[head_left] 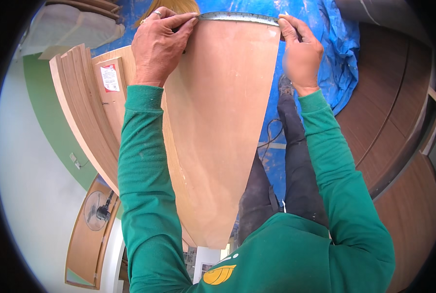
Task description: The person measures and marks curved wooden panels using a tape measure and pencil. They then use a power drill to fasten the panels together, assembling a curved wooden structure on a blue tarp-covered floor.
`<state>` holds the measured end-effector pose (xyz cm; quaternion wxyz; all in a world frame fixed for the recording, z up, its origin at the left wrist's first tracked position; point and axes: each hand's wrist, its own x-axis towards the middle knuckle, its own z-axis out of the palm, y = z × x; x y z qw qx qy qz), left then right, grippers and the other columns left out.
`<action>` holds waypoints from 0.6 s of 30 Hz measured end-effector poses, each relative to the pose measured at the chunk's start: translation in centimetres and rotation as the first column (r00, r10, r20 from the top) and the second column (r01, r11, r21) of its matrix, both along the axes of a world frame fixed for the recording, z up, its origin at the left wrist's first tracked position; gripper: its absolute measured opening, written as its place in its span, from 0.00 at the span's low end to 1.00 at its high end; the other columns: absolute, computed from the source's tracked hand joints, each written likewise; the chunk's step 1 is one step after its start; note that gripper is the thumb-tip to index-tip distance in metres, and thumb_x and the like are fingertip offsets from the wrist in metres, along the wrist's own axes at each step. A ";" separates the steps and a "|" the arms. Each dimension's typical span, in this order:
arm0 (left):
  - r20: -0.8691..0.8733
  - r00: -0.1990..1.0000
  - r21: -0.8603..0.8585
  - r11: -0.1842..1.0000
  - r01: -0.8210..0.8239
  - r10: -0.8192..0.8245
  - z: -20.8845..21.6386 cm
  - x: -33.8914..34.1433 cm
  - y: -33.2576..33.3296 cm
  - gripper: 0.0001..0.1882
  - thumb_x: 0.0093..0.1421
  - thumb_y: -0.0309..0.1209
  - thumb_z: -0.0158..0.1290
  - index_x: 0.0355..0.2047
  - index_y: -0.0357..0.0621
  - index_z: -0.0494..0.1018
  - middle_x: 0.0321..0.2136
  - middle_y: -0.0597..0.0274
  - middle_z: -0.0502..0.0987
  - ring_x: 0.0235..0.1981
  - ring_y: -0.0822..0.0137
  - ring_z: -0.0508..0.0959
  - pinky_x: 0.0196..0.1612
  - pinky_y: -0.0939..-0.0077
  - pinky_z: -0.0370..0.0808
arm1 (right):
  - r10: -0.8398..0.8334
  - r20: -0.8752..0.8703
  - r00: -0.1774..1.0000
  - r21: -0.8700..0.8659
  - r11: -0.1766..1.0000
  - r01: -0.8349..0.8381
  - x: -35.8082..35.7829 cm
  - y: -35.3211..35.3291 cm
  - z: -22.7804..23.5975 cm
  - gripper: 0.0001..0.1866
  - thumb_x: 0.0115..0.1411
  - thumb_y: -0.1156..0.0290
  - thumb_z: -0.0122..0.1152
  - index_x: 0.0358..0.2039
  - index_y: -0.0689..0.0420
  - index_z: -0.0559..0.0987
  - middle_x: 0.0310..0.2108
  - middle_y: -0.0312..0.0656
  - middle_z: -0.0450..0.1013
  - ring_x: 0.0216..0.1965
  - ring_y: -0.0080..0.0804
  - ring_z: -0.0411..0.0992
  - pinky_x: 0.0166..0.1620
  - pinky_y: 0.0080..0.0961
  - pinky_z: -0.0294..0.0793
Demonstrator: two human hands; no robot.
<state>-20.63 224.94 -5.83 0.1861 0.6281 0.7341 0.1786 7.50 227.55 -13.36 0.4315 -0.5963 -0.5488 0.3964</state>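
Observation:
A steel measuring tape [238,17] is stretched across the far end of a long, pale wooden panel [223,97]. At the tape's left end, my left hand [157,46] pinches it between thumb and forefinger, a ring on one finger. My right hand [303,56] grips the other end by the panel's far right corner, fingers closed on the tape. The panel runs from there back toward my body, between my green-sleeved arms. I cannot make out the tape's case.
Several wooden boards [74,93] lean on the left, beside a board with a white and red label [110,78]. Blue sheeting [325,53] covers the floor, with a black cable [271,132] near my legs. Brown panels [379,93] stand right; a fan [101,211] is lower left.

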 end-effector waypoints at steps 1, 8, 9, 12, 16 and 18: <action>-0.001 1.000 0.002 1.000 -0.004 0.004 0.0 0.1 0.0 0.12 0.68 0.39 0.68 0.49 0.53 0.90 0.34 0.68 0.82 0.33 0.72 0.80 0.38 0.75 0.77 | 0.002 0.003 1.000 -0.001 1.000 -0.002 0.0 0.0 0.0 0.11 0.70 0.67 0.74 0.48 0.59 0.90 0.33 0.36 0.86 0.31 0.18 0.77 0.37 0.22 0.78; -0.015 1.000 0.003 1.000 -0.015 0.015 0.1 0.3 0.0 0.12 0.69 0.40 0.68 0.49 0.53 0.90 0.34 0.69 0.81 0.32 0.73 0.80 0.37 0.75 0.77 | 0.000 0.020 1.000 -0.001 1.000 0.000 0.0 0.1 0.2 0.12 0.70 0.67 0.73 0.48 0.59 0.90 0.31 0.35 0.85 0.30 0.18 0.76 0.36 0.22 0.78; -0.014 1.000 0.001 1.000 -0.015 0.015 0.1 0.2 0.0 0.12 0.69 0.40 0.68 0.49 0.53 0.90 0.34 0.69 0.81 0.32 0.73 0.80 0.37 0.75 0.77 | 0.001 0.022 1.000 -0.001 1.000 -0.001 0.0 0.1 0.2 0.12 0.70 0.66 0.73 0.48 0.59 0.90 0.31 0.35 0.85 0.30 0.18 0.76 0.36 0.22 0.78; 0.006 1.000 0.006 1.000 -0.005 0.005 0.1 0.1 0.0 0.12 0.69 0.40 0.68 0.49 0.53 0.90 0.34 0.69 0.81 0.33 0.73 0.80 0.37 0.76 0.77 | 0.006 0.036 0.999 0.004 1.000 -0.006 -0.1 0.1 0.2 0.12 0.70 0.66 0.73 0.48 0.59 0.90 0.30 0.35 0.84 0.30 0.18 0.76 0.36 0.22 0.78; 0.054 0.998 0.023 1.000 0.012 -0.013 0.3 0.2 0.0 0.12 0.69 0.39 0.68 0.49 0.53 0.90 0.34 0.69 0.81 0.32 0.73 0.79 0.37 0.75 0.77 | 0.003 0.024 1.000 0.011 1.000 -0.004 -0.1 0.0 0.1 0.12 0.70 0.66 0.73 0.49 0.59 0.90 0.30 0.34 0.84 0.30 0.18 0.76 0.36 0.22 0.77; 0.058 0.998 0.021 1.000 0.008 -0.009 0.2 0.2 0.0 0.12 0.69 0.39 0.68 0.49 0.52 0.90 0.34 0.69 0.81 0.32 0.73 0.79 0.37 0.75 0.77 | 0.005 0.021 1.000 0.012 1.000 -0.005 -0.1 0.0 0.1 0.12 0.70 0.66 0.73 0.49 0.59 0.90 0.30 0.34 0.84 0.30 0.18 0.76 0.36 0.22 0.77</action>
